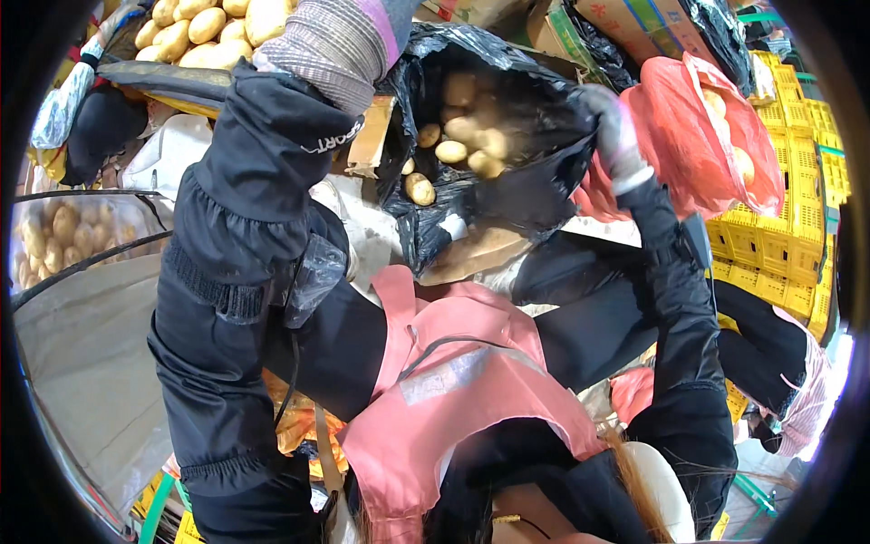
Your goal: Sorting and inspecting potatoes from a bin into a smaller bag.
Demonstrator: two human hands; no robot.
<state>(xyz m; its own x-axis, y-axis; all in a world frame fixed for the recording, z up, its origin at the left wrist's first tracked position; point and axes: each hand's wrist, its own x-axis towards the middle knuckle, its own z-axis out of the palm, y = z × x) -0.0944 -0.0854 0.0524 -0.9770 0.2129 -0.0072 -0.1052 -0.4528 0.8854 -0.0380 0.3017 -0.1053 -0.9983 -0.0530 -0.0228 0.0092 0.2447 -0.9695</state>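
A black plastic bag [535, 195] gapes open in front of me, with several potatoes [450, 151] inside; some of them are blurred by motion. My right hand [616, 136], in a grey glove and slightly smeared, grips the bag's right rim. My left arm reaches up past the bag's left side. Of my left hand [391, 20], only the glove's ribbed grey cuff and a purple and blue-grey part show at the top edge; its fingers are out of sight.
A heap of potatoes [201, 32] lies at the upper left, and a clear bag of potatoes [68, 238] below it. A red plastic bag [675, 136] stands right of my right hand. Yellow crates [770, 195] are stacked at the right. Cardboard boxes [625, 27] sit behind.
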